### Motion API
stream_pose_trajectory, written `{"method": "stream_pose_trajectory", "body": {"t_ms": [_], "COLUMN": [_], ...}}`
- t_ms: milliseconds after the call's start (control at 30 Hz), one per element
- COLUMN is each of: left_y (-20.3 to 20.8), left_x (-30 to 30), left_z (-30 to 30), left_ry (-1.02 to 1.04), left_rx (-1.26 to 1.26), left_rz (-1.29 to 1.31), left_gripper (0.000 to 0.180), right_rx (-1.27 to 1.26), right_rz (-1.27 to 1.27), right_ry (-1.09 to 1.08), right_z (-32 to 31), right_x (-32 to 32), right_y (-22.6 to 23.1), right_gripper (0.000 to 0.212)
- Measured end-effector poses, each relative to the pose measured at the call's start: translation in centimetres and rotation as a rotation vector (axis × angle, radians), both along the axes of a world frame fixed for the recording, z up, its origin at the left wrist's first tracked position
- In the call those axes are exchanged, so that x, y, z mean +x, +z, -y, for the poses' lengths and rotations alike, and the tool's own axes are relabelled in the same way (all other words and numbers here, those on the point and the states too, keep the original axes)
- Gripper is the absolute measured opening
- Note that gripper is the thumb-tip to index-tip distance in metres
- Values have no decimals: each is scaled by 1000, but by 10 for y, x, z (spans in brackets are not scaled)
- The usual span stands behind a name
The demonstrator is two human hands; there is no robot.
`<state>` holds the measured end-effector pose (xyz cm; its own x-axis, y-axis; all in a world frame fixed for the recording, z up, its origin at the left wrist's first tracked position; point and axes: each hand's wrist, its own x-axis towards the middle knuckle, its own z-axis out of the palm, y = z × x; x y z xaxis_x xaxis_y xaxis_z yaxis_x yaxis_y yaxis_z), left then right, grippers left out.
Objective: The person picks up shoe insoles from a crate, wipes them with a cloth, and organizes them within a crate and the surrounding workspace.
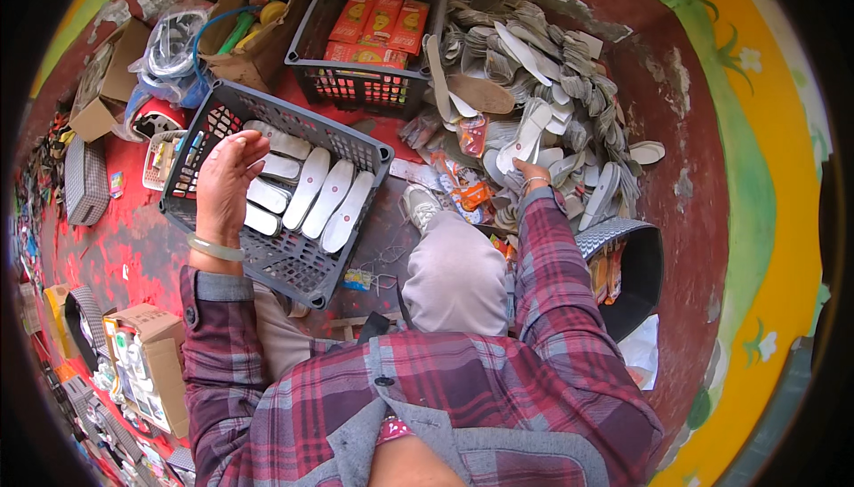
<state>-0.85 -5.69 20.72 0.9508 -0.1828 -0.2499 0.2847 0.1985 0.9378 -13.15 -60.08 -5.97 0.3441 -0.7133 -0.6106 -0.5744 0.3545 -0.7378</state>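
On the red-painted floor point(124, 247), head view: left hand point(224, 186) is raised above the near-left part of the dark grey plastic lattice crate point(294, 260), fingers loosely curled, palm empty as far as I can see, touching nothing. White foam shoe insoles point(322, 200) lie side by side in a row along the crate's bottom, toward its far side. Right hand point(532, 176) reaches out to the near edge of the big heap of loose grey and white insoles point(551, 87) at the floor's far-right corner; fingertips rest on a white insole there, but I cannot tell whether they have closed on it. Judgement on doing it well: take one insole off the heap's edge rather than from underneath, and lay it flat, parallel to the row, so the layer stays even. A second dark crate holding orange cartons point(382, 23) sits just beyond the first. Hard to make out: right palm is hidden behind the plaid sleeve point(551, 273), the crate's near corner is cut by the left forearm, and the heap's depth is unreadable.
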Motion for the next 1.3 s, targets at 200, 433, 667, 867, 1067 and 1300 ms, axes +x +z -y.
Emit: {"method": "stream_pose_trajectory", "body": {"t_ms": [200,433,667,867,1067,1300], "left_y": [0,-7,-7,-17,-16,-14], "left_x": [-4,-5,-8,-5,-7,-11], "left_z": [3,5,-8,5,-4,-2], "left_ry": [-44,-82,-44,-94,-64,-108], "left_rx": [30,43,93,36,83,51], "left_rz": [42,58,68,69,89,80], "left_gripper": [23,23,22,22,23,24], "right_rx": [-252,-178,-733,-462,-162,136], "right_rz": [-183,-119,-535,-612,-169,462], "right_ry": [192,222,531,383,93,-116], "right_z": [4,23,-32,37,33,10], "right_x": [-1,-13,8,-17,-25,-62], "right_y": [11,6,74,55,51,99], "right_gripper": [35,33,38,37,31,23]}}
